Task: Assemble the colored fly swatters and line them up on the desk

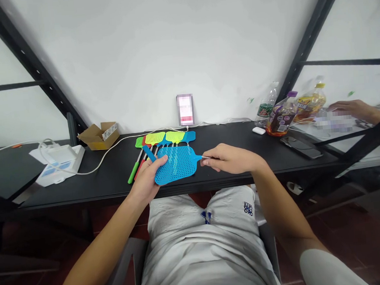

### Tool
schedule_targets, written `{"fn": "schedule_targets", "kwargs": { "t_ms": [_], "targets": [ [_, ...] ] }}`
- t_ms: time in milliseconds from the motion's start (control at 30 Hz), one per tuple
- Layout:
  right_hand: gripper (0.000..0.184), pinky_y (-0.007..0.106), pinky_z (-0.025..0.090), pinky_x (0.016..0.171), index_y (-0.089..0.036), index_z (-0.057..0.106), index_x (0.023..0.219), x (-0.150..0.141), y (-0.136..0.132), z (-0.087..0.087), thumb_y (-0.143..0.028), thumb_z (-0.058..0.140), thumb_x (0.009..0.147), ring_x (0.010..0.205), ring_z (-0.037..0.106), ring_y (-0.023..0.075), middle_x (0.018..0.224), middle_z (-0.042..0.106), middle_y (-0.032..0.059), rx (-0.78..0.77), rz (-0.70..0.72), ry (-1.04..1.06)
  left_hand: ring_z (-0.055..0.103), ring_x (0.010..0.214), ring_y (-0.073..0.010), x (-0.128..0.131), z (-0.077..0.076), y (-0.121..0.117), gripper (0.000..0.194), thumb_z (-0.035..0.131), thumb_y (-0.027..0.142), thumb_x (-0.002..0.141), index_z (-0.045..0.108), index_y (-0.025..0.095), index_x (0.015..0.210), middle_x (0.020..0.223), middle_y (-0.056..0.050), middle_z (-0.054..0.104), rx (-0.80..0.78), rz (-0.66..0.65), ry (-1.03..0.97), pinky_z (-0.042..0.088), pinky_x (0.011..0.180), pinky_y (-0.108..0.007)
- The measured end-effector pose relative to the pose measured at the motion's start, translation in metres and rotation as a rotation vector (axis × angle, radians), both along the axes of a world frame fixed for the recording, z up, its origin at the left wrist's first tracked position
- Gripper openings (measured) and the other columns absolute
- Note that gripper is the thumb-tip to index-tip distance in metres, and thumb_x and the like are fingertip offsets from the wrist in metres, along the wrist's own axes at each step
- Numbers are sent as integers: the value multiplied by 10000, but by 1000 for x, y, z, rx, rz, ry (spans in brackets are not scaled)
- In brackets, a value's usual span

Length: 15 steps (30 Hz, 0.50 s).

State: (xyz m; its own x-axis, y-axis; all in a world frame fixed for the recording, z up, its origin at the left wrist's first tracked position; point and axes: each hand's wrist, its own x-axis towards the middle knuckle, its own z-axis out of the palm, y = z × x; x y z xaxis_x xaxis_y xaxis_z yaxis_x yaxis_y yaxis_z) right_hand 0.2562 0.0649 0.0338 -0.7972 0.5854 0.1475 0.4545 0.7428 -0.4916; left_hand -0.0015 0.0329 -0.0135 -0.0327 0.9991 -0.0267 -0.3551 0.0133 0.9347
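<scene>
A blue fly swatter [175, 164] with a perforated head is held above the front edge of the black desk. My left hand [148, 178] grips the left side of its head, thumb on top. At the other end, my right hand [227, 158] is closed around the thin metal shaft [205, 157], covering the rest of it. A blue handle [149, 153] sticks up by my left fingers; whether they hold it I cannot tell. Behind lies a row of fly swatters with green, red, yellow [175, 137] and blue heads, partly hidden. A green handle [133, 172] points toward me.
A phone [185, 110] leans on the wall, a cable at its base. Left are an open cardboard box [100, 136] and a white box [60, 166]. Bottles [281, 115], a white case [259, 130] and a dark phone [301, 147] lie right. Beyond the frame, another person's hand [351, 107] shows.
</scene>
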Motion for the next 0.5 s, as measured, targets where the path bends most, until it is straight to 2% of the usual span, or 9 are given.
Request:
{"fn": "schedule_targets", "kwargs": {
  "t_ms": [167, 367, 500],
  "targets": [
    [271, 241, 315, 599, -158, 616, 904, 4, 1, 1, -317, 420, 1002, 598, 459, 110, 656, 542, -22, 30, -49, 21, 677, 635, -164, -3, -3, 2, 379, 836, 324, 685, 690, 150, 988, 812, -31, 737, -19, 42, 16, 543, 555, -252],
    [305, 248, 287, 584, -172, 531, 766, -1, -1, 2, -320, 418, 1007, 581, 406, 106, 624, 503, -29, 38, -17, 12, 641, 605, -138, 2, -4, 0, 337, 845, 347, 678, 675, 127, 868, 740, -24, 695, -46, 24, 9, 522, 538, -230],
    [299, 247, 298, 587, -167, 568, 817, -1, -2, 2, -327, 406, 1011, 581, 415, 109, 633, 516, -27, 42, -41, 10, 613, 562, -126, 1, -4, 0, 361, 848, 350, 660, 649, 158, 892, 720, 6, 671, -41, 86, 13, 498, 499, -226]
  ]
}}
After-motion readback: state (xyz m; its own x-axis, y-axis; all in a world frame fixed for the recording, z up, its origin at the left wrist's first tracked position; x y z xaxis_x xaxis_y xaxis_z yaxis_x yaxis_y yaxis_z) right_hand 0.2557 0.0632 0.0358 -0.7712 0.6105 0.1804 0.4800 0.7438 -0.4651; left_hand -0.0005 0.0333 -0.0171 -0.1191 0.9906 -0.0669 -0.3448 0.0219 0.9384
